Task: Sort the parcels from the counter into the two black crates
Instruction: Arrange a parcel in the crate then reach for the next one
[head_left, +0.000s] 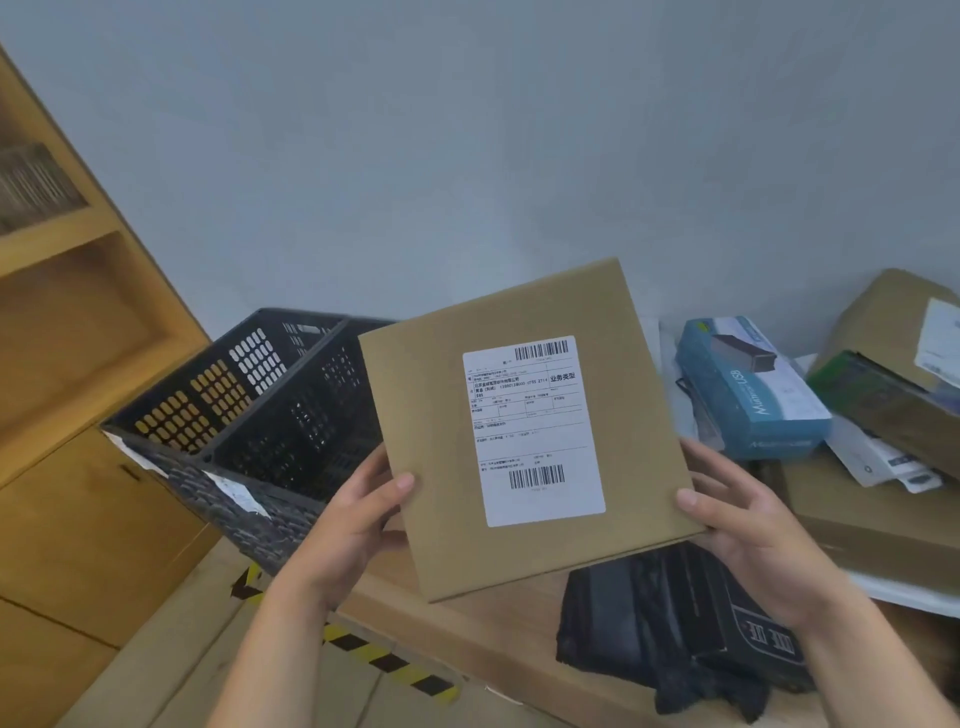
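While sorting is judged to be at an early stage, one flat cardboard parcel (436, 441) is held clear above the counter (467, 639), just right of the two black crates (270, 415) and overlapping the nearer one as seen from the head camera. It is gripped at its lower side edges by the left hand (358, 519) and the right hand (748, 525); each thumb is pressed on the front face, while the remaining fingers are curled behind the board and largely hidden. No parcel can be made out in the visible parts of the crates, though their floors are mostly concealed. Still to be sorted on the counter are a blue box (753, 395), a black bagged parcel (665, 623), a green box (872, 389), a large cardboard box (893, 322), a flat brown box (857, 525) and some white envelopes (872, 462). The held parcel is nearly square, and is tipped up so that its broad face and its white shipping label (535, 431) are turned toward the viewer. Its slightly longer axis runs from the near lower edge to the far upper edge, the top leaning a little leftward; the label text reads upright along that axis.
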